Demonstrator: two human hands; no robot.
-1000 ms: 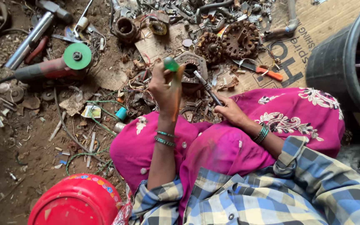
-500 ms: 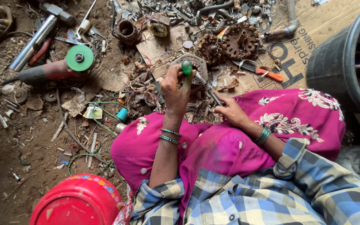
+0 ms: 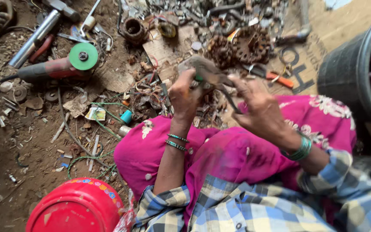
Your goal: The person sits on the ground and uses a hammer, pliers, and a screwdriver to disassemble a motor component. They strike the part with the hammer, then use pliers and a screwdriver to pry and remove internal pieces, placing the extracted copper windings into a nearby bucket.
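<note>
- Above the pink lap, left hand (image 3: 185,96) clamps a green-handled tool (image 3: 198,78).
- Right hand (image 3: 258,107) grips blurred grey metal part (image 3: 207,71) and a dark rod (image 3: 230,101).

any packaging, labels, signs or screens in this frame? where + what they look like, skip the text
Flattened cardboard sheet: on the ground upper right, beside the black tub; brown, large dark printed letters.
Cardboard scrap: upper centre among metal scrap; brown, rectangular, torn.
Small printed packet: on the dirt left of centre; crumpled, pale with yellow and green.
Red container: bottom left; round, with a multicoloured printed band near its rim.
No signs or screens.
</note>
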